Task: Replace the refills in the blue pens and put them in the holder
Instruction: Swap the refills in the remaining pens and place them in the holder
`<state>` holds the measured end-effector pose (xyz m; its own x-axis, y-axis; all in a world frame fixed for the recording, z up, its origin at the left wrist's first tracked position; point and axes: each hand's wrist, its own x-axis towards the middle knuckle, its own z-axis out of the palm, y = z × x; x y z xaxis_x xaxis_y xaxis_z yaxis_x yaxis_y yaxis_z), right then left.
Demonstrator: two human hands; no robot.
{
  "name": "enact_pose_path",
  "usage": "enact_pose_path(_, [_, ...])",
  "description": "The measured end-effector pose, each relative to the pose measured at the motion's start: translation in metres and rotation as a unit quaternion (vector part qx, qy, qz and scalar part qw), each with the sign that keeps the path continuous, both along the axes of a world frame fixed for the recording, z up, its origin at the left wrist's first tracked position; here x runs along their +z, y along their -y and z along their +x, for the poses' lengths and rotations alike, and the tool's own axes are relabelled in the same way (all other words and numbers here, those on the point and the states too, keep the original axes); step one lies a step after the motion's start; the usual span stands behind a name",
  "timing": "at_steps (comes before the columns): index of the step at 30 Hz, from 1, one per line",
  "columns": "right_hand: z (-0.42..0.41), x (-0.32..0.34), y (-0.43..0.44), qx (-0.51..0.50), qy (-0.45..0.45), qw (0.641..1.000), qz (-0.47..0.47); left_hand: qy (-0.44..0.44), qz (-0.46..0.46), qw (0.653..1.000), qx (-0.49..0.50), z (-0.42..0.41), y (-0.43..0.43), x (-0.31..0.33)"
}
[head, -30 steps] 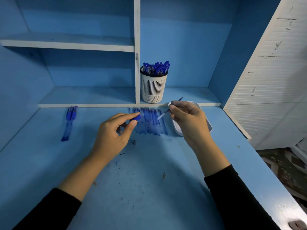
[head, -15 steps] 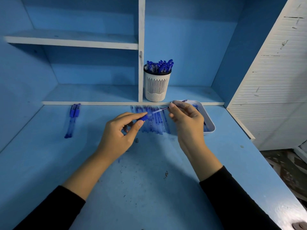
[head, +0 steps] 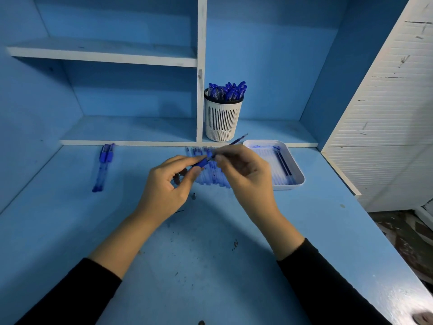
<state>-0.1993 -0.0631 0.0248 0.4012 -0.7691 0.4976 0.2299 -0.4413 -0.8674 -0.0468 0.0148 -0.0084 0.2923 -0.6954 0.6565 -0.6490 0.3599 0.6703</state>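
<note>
Your left grip (head: 168,184) is clamped on a blue pen barrel (head: 202,162), pinched between thumb and forefinger above the middle of the bench (head: 187,266), toward its back edge. Your right grip (head: 246,174) is pinched on a thin refill (head: 237,140). Its near end meets the barrel's mouth, and blur hides whether it is inside.

- Row of blue pens (head: 207,178) lies on the bench directly under and behind both hands, partly hidden by them.
- Small dark part (head: 194,196) lies on the bench just beside your left grip.
- White tray (head: 298,177) sits near the back right corner, with refills in it.
- Holder (head: 222,120) stands on the shelf behind the back edge, full of pens.
- Two pens (head: 103,167) lie near the back left corner.
</note>
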Motion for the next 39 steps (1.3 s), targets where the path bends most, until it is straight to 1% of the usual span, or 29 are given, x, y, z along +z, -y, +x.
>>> enact_pose_path(2, [0.003,-0.005,-0.001,-0.011,-0.006,1.0,-0.014,0.008,-0.005,1.0,0.005,0.001,-0.001,0.0])
enact_pose_path(5, [0.003,-0.007,0.003,-0.057,0.0,0.998,-0.023,0.022,-0.005,1.0,0.01,0.002,-0.002,0.0])
enact_pose_path(7, [0.003,-0.008,0.005,-0.063,-0.008,0.997,-0.035,0.023,0.002,1.0,0.006,0.003,-0.002,-0.001])
enact_pose_path(10, [0.002,-0.009,0.007,-0.052,-0.04,0.996,-0.051,0.013,0.014,1.0,0.003,0.006,-0.003,-0.003])
enact_pose_path(13, [0.001,-0.009,0.012,-0.04,-0.062,0.996,-0.047,0.027,0.019,0.999,0.009,0.007,-0.005,-0.002])
enact_pose_path(14, [0.0,-0.01,0.014,-0.041,-0.076,0.995,-0.055,0.036,0.019,0.999,0.011,0.008,-0.006,-0.002])
enact_pose_path(17, [-0.001,-0.012,0.018,-0.05,-0.129,0.983,-0.123,0.057,0.026,0.998,0.008,0.011,-0.008,-0.002])
enact_pose_path(22, [0.003,-0.018,0.016,-0.004,-0.175,0.972,-0.157,0.052,0.053,0.997,-0.002,0.012,-0.011,-0.002])
enact_pose_path(23, [0.003,-0.019,0.014,0.008,-0.176,0.973,-0.152,0.05,0.054,0.997,-0.004,0.012,-0.011,-0.001])
enact_pose_path(24, [0.004,-0.018,0.012,0.022,-0.174,0.976,-0.126,0.049,0.052,0.997,-0.003,0.012,-0.012,-0.001])
enact_pose_path(26, [0.003,-0.016,0.01,0.048,-0.155,0.986,-0.04,0.042,0.046,0.998,0.008,0.015,-0.014,0.0])
enact_pose_path(28, [0.004,-0.017,0.011,0.044,-0.139,0.989,0.024,0.034,0.041,0.998,0.027,0.018,-0.016,0.001])
enact_pose_path(30, [0.005,-0.019,0.011,0.036,-0.169,0.984,0.032,0.022,0.041,0.998,0.045,0.023,-0.016,0.001])
enact_pose_path(31, [0.006,-0.021,0.011,0.035,-0.201,0.979,0.009,0.017,0.041,0.998,0.054,0.025,-0.016,0.001])
enact_pose_path(32, [0.006,-0.024,0.009,0.037,-0.236,0.97,-0.033,0.013,0.039,0.997,0.061,0.027,-0.017,0.001])
enact_pose_path(35, [0.008,-0.034,0.003,0.065,-0.314,0.928,-0.19,0.006,0.045,0.997,0.068,0.032,-0.018,0.002])
enact_pose_path(37, [0.011,-0.038,0.0,0.085,-0.325,0.906,-0.26,0.004,0.046,0.997,0.069,0.033,-0.018,0.003])
enact_pose_path(38, [0.012,-0.038,0.0,0.09,-0.323,0.902,-0.272,0.004,0.046,0.997,0.069,0.032,-0.019,0.003])
enact_pose_path(39, [0.013,-0.038,0.0,0.091,-0.316,0.907,-0.263,0.004,0.048,0.996,0.069,0.032,-0.019,0.003])
